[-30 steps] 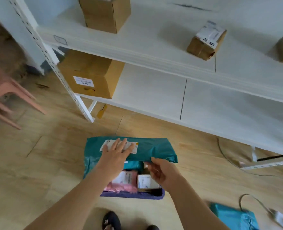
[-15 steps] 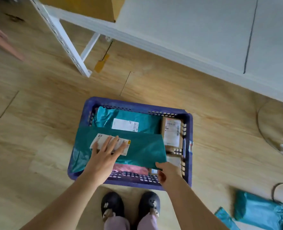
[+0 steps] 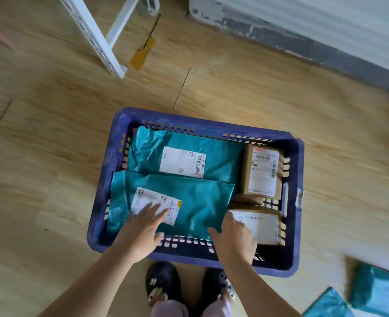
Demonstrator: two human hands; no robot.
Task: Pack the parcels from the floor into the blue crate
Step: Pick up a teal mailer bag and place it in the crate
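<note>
This looks like a small parcel sorting or storage room. A blue crate [image 3: 294, 202] stands on a wood-look plank floor [image 3: 51, 156], filled with teal poly mailers [image 3: 189, 147] and brown cardboard boxes [image 3: 260, 172], each with a printed shipping label [image 3: 182, 162] carrying a barcode. More teal mailers [image 3: 376, 291] lie loose on the floor at lower right. The perforated white metal leg [image 3: 93, 35] of a shelving rack stands at the top, near a scuffed grey skirting [image 3: 280, 42].
</note>
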